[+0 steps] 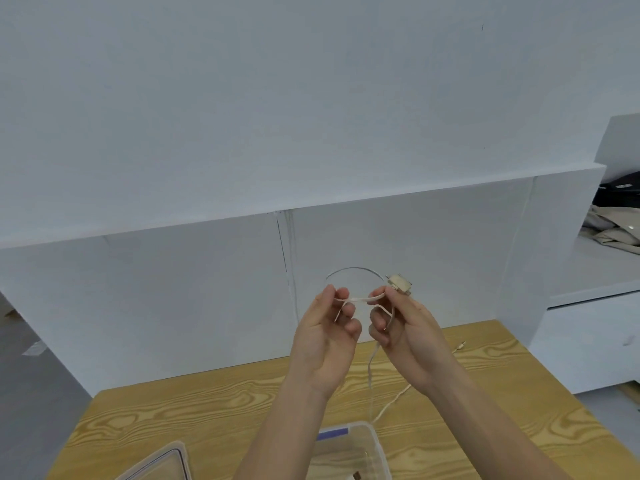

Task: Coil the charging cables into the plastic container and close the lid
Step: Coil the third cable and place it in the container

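Charging cable, white: pinched between left hand and right hand, held close together above the bench to form a coil loop, tail trailing down; plastic container open below, lid off beside it

Wooden table bears a container, lid, apparently trailing cable.

Nothing legible; purple label on plastic container perhaps blank (blurred).
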`<state>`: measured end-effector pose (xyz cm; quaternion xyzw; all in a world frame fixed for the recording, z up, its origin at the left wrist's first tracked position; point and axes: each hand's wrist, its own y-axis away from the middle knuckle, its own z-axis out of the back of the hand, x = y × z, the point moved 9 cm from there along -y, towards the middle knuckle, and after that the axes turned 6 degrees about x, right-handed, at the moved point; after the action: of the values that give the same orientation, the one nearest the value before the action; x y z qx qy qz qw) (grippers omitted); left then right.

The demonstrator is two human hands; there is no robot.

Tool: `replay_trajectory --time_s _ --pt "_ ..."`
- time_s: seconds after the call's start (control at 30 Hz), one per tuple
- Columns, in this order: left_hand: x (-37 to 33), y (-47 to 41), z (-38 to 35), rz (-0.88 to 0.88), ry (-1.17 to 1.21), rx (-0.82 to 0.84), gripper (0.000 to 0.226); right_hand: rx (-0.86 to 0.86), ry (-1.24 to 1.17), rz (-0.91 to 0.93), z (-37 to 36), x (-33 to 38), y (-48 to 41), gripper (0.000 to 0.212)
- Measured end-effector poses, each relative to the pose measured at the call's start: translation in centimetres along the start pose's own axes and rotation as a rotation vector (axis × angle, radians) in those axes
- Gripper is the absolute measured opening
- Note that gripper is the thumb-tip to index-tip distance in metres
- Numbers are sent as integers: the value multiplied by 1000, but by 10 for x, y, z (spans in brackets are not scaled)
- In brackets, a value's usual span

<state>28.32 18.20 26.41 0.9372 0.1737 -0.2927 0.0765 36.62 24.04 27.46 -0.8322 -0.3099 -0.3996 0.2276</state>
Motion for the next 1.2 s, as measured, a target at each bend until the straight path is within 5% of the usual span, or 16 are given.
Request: replay_trajectory --time_s 0.63,0.77,0.9,1.2 --pt "14 7 15 9 -286 70 19 66 -45 -32 14 1 6 31" --pt "39 17 14 17 -681 197 39 71 -97 -26 12 -1 6 31" --pt "66 27 24 160 -1136 306 19 61 -119 -30 14 6 5 30" --pt "42 13 57 155 -986 187 28 35 -41 -16 45 40 9 31"
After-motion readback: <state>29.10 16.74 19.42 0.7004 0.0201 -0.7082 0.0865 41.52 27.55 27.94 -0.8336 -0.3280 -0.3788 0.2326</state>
